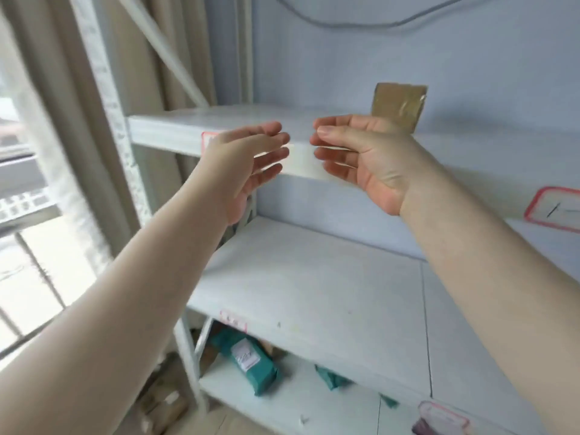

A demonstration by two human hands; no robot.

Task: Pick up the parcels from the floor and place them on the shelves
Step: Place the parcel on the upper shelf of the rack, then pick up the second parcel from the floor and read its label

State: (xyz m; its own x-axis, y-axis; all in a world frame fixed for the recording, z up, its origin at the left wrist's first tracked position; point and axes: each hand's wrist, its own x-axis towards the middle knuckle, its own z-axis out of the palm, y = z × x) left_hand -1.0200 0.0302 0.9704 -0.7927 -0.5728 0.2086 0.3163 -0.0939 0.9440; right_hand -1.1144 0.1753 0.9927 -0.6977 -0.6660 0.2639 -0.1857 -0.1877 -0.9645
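Note:
A brown cardboard parcel (398, 109) stands upright on the upper white shelf (175, 127), against the back wall. My right hand (367, 158) is just in front of it and below, fingers apart, holding nothing. My left hand (248, 161) is level with the shelf's front edge, palm facing the right hand, fingers spread and empty. A small gap separates the two hands. On the bottom shelf lies a teal parcel (251, 362) with a white label. Brown parcels (163, 400) lie blurred on the floor at the lower left.
The middle shelf (314, 296) is bare white board. Red-edged labels (555, 208) mark the shelf fronts. More teal wrapping (332, 378) lies on the bottom shelf. The white upright post (110, 114) and a beige curtain (56, 73) stand left, before a window.

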